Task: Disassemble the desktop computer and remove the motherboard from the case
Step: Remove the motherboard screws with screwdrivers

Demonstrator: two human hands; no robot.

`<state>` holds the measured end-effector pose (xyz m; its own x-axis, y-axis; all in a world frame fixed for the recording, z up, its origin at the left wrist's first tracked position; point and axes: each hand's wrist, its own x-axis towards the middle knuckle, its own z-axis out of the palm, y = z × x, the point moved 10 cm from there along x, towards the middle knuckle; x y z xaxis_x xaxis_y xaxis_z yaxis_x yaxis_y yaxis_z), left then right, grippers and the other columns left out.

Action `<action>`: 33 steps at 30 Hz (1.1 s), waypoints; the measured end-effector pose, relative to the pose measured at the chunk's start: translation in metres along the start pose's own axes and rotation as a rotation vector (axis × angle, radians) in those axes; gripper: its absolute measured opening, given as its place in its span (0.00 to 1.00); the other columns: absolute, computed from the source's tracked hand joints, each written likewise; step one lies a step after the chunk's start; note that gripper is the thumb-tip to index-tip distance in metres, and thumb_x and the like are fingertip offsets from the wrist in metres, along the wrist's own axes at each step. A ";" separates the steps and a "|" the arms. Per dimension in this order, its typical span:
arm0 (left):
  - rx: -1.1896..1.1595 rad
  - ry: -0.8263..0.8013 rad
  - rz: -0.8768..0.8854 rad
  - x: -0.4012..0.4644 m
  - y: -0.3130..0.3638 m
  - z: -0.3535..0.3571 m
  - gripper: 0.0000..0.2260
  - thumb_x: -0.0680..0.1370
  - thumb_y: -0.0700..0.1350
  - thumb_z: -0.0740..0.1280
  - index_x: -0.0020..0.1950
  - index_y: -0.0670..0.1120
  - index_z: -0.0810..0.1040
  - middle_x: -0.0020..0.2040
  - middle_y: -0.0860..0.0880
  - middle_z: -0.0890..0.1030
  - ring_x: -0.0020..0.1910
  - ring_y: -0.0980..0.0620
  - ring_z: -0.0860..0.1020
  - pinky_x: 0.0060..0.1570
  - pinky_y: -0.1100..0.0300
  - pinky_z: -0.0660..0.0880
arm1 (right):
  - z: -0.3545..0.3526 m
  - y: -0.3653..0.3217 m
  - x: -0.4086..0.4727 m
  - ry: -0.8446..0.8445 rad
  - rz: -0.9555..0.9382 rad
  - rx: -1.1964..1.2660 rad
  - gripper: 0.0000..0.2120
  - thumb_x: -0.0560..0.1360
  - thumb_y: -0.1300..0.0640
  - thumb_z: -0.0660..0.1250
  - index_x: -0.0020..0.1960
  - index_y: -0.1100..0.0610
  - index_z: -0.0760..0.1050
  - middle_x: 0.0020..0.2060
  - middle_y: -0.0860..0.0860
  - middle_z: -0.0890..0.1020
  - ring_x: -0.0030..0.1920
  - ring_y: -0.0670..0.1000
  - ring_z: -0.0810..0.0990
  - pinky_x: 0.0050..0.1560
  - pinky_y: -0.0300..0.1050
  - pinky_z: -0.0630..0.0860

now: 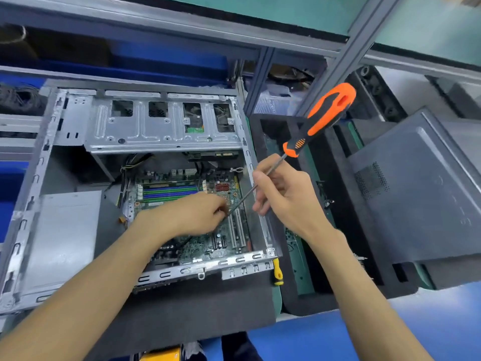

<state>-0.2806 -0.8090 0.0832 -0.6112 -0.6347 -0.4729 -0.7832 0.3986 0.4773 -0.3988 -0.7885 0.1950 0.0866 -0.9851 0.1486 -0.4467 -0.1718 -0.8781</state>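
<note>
The motherboard (197, 225) still sits in the open case (39, 204), so a slip of the screwdriver (299, 149) tip could gouge it or drop a loose screw among the slots. Left hand (197, 214) reaches in, fingers pinched at the tip (screw itself not visible); right hand (283, 194) pinches the shaft mid-length, handle angled up and right.

The setting is presenting as an electronics repair or teardown workshop. A blue worktop (429, 321) is carrying a dark foam mat (187, 306), on which an opened computer case (52, 204) is lying with its motherboard (203, 246) exposed below the fingers (221, 207). Right of the fingers, black trays (294, 295) are holding green circuit boards (299, 256), and removed case panels (416, 194) are stacking up beyond them. Grey metal shelving (346, 61) is running above the fingers, with blue bins (161, 61) sitting behind it.
</note>
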 end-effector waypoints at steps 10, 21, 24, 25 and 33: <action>0.102 -0.014 -0.015 -0.005 -0.011 0.021 0.11 0.80 0.37 0.59 0.57 0.47 0.77 0.47 0.51 0.80 0.44 0.53 0.79 0.42 0.59 0.78 | -0.011 -0.011 0.002 -0.029 -0.065 -0.151 0.10 0.84 0.52 0.58 0.44 0.44 0.69 0.27 0.43 0.80 0.23 0.49 0.79 0.29 0.33 0.72; 0.206 -0.129 0.001 0.000 -0.009 0.043 0.11 0.79 0.38 0.59 0.57 0.45 0.77 0.53 0.44 0.82 0.50 0.44 0.81 0.50 0.48 0.80 | -0.004 -0.006 -0.009 -0.051 -0.072 -0.160 0.12 0.83 0.44 0.55 0.42 0.43 0.69 0.27 0.50 0.77 0.24 0.49 0.75 0.25 0.37 0.68; 0.210 -0.132 0.001 0.001 -0.010 0.045 0.12 0.79 0.39 0.59 0.58 0.45 0.78 0.55 0.44 0.82 0.52 0.44 0.81 0.52 0.48 0.80 | 0.002 -0.008 -0.012 -0.079 -0.083 -0.185 0.10 0.83 0.42 0.55 0.43 0.39 0.68 0.25 0.52 0.75 0.23 0.52 0.72 0.24 0.49 0.68; 0.210 -0.131 -0.001 0.001 -0.011 0.045 0.12 0.79 0.40 0.58 0.58 0.44 0.78 0.55 0.44 0.82 0.52 0.44 0.81 0.52 0.49 0.80 | 0.003 -0.007 -0.013 -0.087 -0.082 -0.195 0.10 0.83 0.42 0.54 0.44 0.37 0.68 0.25 0.52 0.74 0.23 0.53 0.72 0.24 0.51 0.68; 0.218 -0.130 -0.005 0.003 -0.010 0.045 0.11 0.80 0.41 0.58 0.58 0.44 0.78 0.53 0.45 0.82 0.49 0.45 0.81 0.50 0.50 0.80 | 0.007 -0.002 -0.020 -0.101 -0.063 -0.226 0.09 0.83 0.45 0.56 0.44 0.37 0.67 0.24 0.53 0.75 0.24 0.53 0.72 0.26 0.54 0.67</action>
<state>-0.2799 -0.7849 0.0434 -0.6058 -0.5519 -0.5731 -0.7837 0.5378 0.3106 -0.3932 -0.7682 0.1906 0.2042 -0.9684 0.1432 -0.6246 -0.2415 -0.7427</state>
